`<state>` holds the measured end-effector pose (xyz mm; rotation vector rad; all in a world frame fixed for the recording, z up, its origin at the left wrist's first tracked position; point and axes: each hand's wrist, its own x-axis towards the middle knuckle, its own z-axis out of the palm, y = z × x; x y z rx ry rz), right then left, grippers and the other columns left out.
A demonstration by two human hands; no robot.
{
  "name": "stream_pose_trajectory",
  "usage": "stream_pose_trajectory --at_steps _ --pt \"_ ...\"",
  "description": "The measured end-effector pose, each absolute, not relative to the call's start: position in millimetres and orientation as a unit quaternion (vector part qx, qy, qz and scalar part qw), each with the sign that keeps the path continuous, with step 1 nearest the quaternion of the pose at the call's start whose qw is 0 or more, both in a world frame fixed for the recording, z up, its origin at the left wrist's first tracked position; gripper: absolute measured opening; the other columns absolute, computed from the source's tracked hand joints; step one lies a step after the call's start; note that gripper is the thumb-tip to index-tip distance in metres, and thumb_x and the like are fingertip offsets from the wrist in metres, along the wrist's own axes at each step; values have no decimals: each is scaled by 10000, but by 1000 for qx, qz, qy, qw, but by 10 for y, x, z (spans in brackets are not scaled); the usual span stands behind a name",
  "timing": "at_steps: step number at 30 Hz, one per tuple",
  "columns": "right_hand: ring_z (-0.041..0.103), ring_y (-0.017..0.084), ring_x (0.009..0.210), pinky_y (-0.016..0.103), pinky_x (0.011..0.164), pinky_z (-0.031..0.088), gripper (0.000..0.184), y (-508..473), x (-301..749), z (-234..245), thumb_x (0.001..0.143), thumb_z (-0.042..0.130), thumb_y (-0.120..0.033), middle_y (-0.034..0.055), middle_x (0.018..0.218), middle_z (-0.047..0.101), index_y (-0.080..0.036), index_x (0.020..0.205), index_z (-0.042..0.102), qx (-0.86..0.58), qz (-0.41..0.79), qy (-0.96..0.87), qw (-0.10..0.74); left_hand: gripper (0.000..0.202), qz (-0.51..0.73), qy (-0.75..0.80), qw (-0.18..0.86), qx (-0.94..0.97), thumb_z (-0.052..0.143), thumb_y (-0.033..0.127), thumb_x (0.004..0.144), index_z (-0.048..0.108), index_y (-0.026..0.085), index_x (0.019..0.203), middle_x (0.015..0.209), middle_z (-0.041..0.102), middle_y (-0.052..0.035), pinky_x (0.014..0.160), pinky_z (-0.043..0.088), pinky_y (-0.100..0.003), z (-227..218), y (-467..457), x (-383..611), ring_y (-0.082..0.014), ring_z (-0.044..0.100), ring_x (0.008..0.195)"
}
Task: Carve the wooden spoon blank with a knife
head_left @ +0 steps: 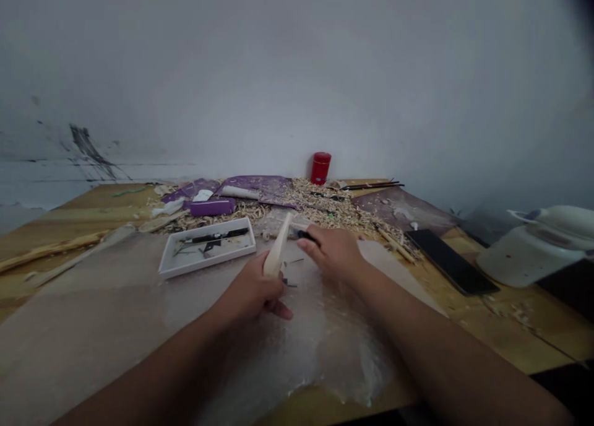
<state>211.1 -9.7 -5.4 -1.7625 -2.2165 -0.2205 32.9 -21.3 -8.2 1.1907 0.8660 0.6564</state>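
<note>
My left hand [250, 291] grips a pale carved piece of wood [276, 251] upright, its tapered end pointing up and away from me. My right hand [330, 252] is closed around a small black-handled knife [306, 236], close to the top of the wood. Most of the knife is hidden by my fingers, and I cannot see its blade clearly. Beneath both hands lies a crinkled translucent plastic sheet [325, 345] with a few dark bits on it.
A white tray [218, 254] holding dark tools stands left of my hands. Behind lie wood shavings [297, 203], a purple pouch [211, 207] and a red canister [320, 168]. A black slab [450, 262] and a white appliance [538, 246] sit on the wooden table [501, 327] at right.
</note>
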Motion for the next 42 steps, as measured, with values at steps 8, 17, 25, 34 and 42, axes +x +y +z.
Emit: stream_pose_trajectory --at_steps 8,17,25,34,42 --pt "540 138 605 243 526 212 542 -230 1870 -108 834 188 -575 24 725 635 -189 816 568 -506 -44 -855 107 428 291 414 645 572 512 67 535 460 161 949 700 503 12 422 475 -233 -78 -169 309 -70 438 490" --pt "560 198 678 243 530 254 598 39 2324 21 821 117 -604 64 774 635 -216 904 565 -685 -103 -712 112 355 240 453 622 592 501 67 527 460 150 870 603 430 41 372 462 -228 -94 -350 397 -72 445 424" --pt "555 169 638 245 507 209 519 -141 2117 19 843 178 -557 35 731 635 -213 862 565 -616 -106 -769 136 418 303 484 569 591 513 102 568 446 153 977 674 470 14 384 466 -228 -78 -207 339 -70 445 450" --pt "543 151 601 253 553 230 509 -223 1886 -125 841 203 -557 30 701 632 -190 824 555 -491 -81 -862 99 385 295 493 502 647 526 149 594 478 150 976 811 543 -63 408 471 -220 -121 -194 322 -143 512 619" --pt "564 186 666 262 568 264 560 -198 1950 -40 815 170 -611 44 770 639 -205 856 553 -519 -117 -841 98 397 304 507 490 641 490 90 560 483 160 951 732 532 -32 392 466 -217 -86 -244 332 -117 500 544"
